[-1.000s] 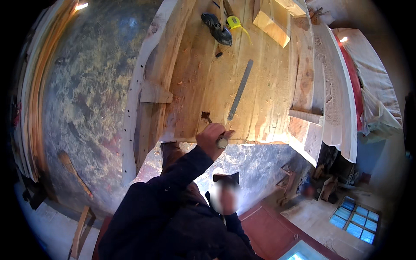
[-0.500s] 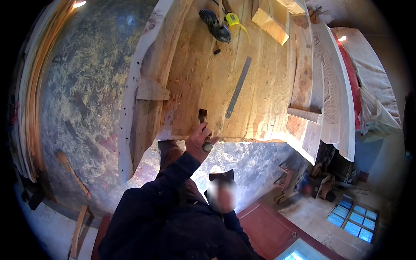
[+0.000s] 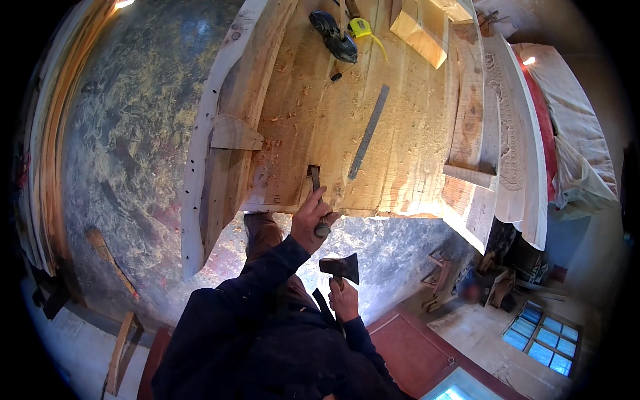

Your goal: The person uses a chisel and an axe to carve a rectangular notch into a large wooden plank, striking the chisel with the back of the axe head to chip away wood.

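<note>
My left hand [image 3: 309, 221] is closed around a chisel [image 3: 315, 180], its rounded handle end sticking out on the near side. The chisel's tip rests at a small dark hole [image 3: 310, 169] in the wooden panel [image 3: 313, 127], close to the panel's near edge. Lower and to the right, my right hand [image 3: 345, 301] grips a hatchet [image 3: 340, 267] by its handle just under the dark head. The hatchet head is off the panel, a short way below the chisel handle. A flat metal strip [image 3: 369, 132] lies on the panel, right of the chisel.
At the panel's far end lie a black tool [image 3: 333, 37], a yellow tape measure [image 3: 360, 28] and a wood block [image 3: 420, 32]. Raised boards [image 3: 220, 100] edge the left side. A brush [image 3: 107, 253] lies on the floor at left. Wood shavings dot the panel.
The hatchet head has turned and shows more of its side. My right hand, blurred out before, is now visible on its handle. The chisel and left hand have shifted slightly.
</note>
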`<state>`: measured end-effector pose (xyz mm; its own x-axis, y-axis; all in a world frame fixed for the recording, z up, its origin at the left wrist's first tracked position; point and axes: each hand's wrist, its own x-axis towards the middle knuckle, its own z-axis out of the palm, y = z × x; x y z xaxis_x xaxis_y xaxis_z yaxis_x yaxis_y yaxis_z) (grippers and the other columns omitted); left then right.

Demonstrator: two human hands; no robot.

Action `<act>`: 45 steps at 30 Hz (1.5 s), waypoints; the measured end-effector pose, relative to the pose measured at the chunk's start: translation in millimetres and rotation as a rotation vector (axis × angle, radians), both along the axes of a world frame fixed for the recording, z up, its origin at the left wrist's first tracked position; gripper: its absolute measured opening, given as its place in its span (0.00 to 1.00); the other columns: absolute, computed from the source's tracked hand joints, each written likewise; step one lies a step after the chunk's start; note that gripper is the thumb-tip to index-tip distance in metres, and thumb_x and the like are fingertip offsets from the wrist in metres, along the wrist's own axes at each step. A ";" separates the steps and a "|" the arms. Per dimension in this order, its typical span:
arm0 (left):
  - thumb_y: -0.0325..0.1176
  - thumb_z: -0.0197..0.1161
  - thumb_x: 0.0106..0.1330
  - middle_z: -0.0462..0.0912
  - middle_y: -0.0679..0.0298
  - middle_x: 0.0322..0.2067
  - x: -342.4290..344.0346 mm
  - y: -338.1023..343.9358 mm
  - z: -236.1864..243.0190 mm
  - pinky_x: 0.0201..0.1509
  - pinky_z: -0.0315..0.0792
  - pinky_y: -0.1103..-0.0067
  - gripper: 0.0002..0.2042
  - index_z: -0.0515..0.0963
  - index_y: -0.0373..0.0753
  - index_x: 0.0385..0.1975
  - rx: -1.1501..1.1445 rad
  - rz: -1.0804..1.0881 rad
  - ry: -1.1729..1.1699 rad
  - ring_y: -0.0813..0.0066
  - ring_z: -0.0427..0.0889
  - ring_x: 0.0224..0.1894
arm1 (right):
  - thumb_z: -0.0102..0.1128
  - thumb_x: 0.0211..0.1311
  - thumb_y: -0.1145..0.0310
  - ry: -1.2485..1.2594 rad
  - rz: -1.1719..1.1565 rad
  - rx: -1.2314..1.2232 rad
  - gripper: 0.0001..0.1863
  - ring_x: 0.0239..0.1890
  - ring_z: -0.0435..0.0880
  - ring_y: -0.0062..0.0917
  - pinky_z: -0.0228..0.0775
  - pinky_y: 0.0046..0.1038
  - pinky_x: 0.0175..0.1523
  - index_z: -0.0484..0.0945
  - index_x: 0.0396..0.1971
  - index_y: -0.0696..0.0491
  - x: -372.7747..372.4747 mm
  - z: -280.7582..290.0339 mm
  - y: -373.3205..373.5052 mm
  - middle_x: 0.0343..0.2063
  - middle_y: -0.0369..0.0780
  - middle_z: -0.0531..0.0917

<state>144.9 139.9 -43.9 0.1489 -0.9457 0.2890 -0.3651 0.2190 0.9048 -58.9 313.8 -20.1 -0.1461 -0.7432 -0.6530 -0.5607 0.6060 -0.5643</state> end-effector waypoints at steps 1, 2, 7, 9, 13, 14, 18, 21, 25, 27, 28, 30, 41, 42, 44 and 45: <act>0.30 0.75 0.59 0.76 0.38 0.58 -1.3 -2.2 -5.2 0.53 0.78 0.63 0.12 0.77 0.36 0.34 -0.001 -0.002 -0.007 0.39 0.81 0.53 | 0.58 0.74 0.52 0.004 0.015 -0.015 0.21 0.13 0.72 0.16 0.62 0.24 0.18 0.74 0.27 0.54 -0.5 -2.2 0.0 0.14 0.33 0.73; 0.31 0.75 0.59 0.76 0.38 0.58 -1.7 -4.0 -5.4 0.53 0.78 0.63 0.12 0.77 0.36 0.34 -0.001 -0.005 -0.014 0.39 0.81 0.54 | 0.58 0.74 0.52 0.009 0.028 -0.030 0.21 0.13 0.72 0.16 0.63 0.24 0.19 0.74 0.27 0.54 -2.9 -5.8 1.6 0.14 0.34 0.73; 0.29 0.74 0.61 0.76 0.38 0.59 -8.0 -7.1 2.4 0.48 0.78 0.67 0.11 0.77 0.36 0.34 0.093 0.005 0.154 0.42 0.83 0.50 | 0.59 0.73 0.52 0.025 0.082 -0.075 0.21 0.13 0.73 0.17 0.64 0.25 0.19 0.75 0.28 0.55 -10.5 -11.7 3.6 0.15 0.34 0.75; 0.29 0.74 0.61 0.77 0.38 0.59 -8.3 -8.3 1.2 0.46 0.79 0.69 0.10 0.77 0.36 0.33 0.076 0.024 0.134 0.44 0.84 0.47 | 0.59 0.73 0.52 0.023 0.069 -0.050 0.21 0.14 0.74 0.18 0.64 0.25 0.20 0.76 0.28 0.55 -2.4 -0.3 -5.8 0.15 0.34 0.75; 0.29 0.73 0.62 0.77 0.38 0.59 -7.7 -11.8 3.3 0.45 0.79 0.69 0.10 0.77 0.37 0.34 0.089 0.013 0.147 0.45 0.85 0.45 | 0.59 0.73 0.53 0.079 0.103 -0.072 0.23 0.14 0.75 0.18 0.65 0.26 0.21 0.76 0.24 0.56 5.0 17.3 -18.2 0.15 0.34 0.76; 0.30 0.73 0.62 0.77 0.38 0.59 -5.8 -12.8 4.7 0.44 0.79 0.69 0.10 0.77 0.37 0.33 0.106 0.002 0.172 0.45 0.86 0.45 | 0.59 0.73 0.53 0.105 0.136 -0.110 0.23 0.14 0.75 0.18 0.66 0.26 0.22 0.76 0.22 0.56 4.8 17.2 -18.4 0.14 0.35 0.77; 0.30 0.73 0.62 0.77 0.38 0.58 -2.1 -16.2 3.3 0.43 0.79 0.69 0.09 0.77 0.37 0.33 0.099 -0.031 0.181 0.48 0.87 0.46 | 0.64 0.69 0.58 0.087 0.162 -0.202 0.16 0.21 0.83 0.37 0.71 0.34 0.29 0.82 0.33 0.58 7.7 31.2 -25.9 0.18 0.45 0.80; 0.32 0.73 0.63 0.79 0.39 0.56 -2.2 -19.7 2.2 0.44 0.79 0.68 0.10 0.77 0.37 0.32 0.142 -0.017 0.245 0.50 0.87 0.46 | 0.68 0.64 0.67 0.020 0.168 -0.319 0.09 0.25 0.87 0.40 0.73 0.33 0.29 0.82 0.39 0.56 22.7 71.8 -54.6 0.22 0.47 0.82; 0.33 0.72 0.64 0.82 0.41 0.51 -7.6 -24.3 -21.6 0.42 0.78 0.71 0.11 0.77 0.36 0.30 0.011 0.019 0.237 0.55 0.87 0.42 | 0.69 0.62 0.66 -0.019 0.303 -0.606 0.12 0.25 0.87 0.41 0.76 0.35 0.30 0.81 0.42 0.55 44.3 93.2 -84.8 0.22 0.48 0.83; 0.32 0.71 0.65 0.83 0.42 0.50 -7.7 -28.0 -15.0 0.41 0.76 0.73 0.10 0.77 0.35 0.29 0.010 0.064 0.249 0.58 0.86 0.41 | 0.66 0.65 0.68 0.043 0.369 -0.690 0.08 0.24 0.85 0.39 0.73 0.34 0.28 0.80 0.39 0.56 65.8 106.0 -107.8 0.23 0.46 0.81; 0.32 0.71 0.65 0.83 0.43 0.50 -12.5 -29.0 -7.5 0.41 0.76 0.73 0.10 0.77 0.35 0.29 0.084 0.093 0.299 0.58 0.86 0.40 | 0.65 0.67 0.69 0.073 0.403 -0.730 0.07 0.23 0.84 0.39 0.71 0.33 0.28 0.80 0.38 0.57 75.9 109.5 -120.5 0.23 0.45 0.80; 0.32 0.71 0.65 0.82 0.43 0.51 -15.4 -27.8 0.0 0.40 0.76 0.74 0.11 0.77 0.35 0.28 0.172 0.122 0.358 0.59 0.85 0.39 | 0.66 0.65 0.70 0.104 0.423 -0.603 0.08 0.25 0.85 0.47 0.72 0.36 0.29 0.78 0.39 0.55 78.2 99.0 -137.1 0.22 0.50 0.79; 0.39 0.71 0.66 0.83 0.45 0.46 -20.1 -35.2 0.4 0.41 0.78 0.69 0.14 0.75 0.38 0.28 0.157 0.194 0.329 0.49 0.86 0.45 | 0.58 0.71 0.67 -0.378 -0.063 -0.584 0.08 0.25 0.74 0.20 0.68 0.26 0.33 0.80 0.35 0.56 80.4 130.8 -112.5 0.22 0.35 0.76; 0.39 0.71 0.66 0.82 0.45 0.46 -18.8 -35.0 4.0 0.42 0.78 0.69 0.14 0.75 0.38 0.28 0.162 0.219 0.307 0.49 0.86 0.45 | 0.58 0.71 0.67 -0.437 0.050 -0.709 0.08 0.24 0.73 0.20 0.66 0.25 0.32 0.79 0.35 0.56 69.2 129.3 -110.8 0.21 0.35 0.75; 0.36 0.71 0.65 0.82 0.51 0.40 -21.8 -37.7 -3.2 0.39 0.76 0.67 0.13 0.73 0.38 0.27 0.051 0.245 0.315 0.52 0.84 0.38 | 0.60 0.70 0.67 -0.142 0.340 -0.790 0.07 0.25 0.81 0.36 0.71 0.34 0.31 0.78 0.36 0.56 55.0 108.0 -121.7 0.21 0.43 0.80; 0.36 0.71 0.64 0.81 0.52 0.38 -25.3 -39.1 -6.6 0.37 0.75 0.67 0.13 0.73 0.38 0.27 0.051 0.233 0.346 0.52 0.83 0.37 | 0.61 0.70 0.66 0.019 0.410 -0.740 0.08 0.27 0.83 0.41 0.72 0.37 0.31 0.78 0.36 0.56 60.9 98.4 -135.5 0.23 0.46 0.82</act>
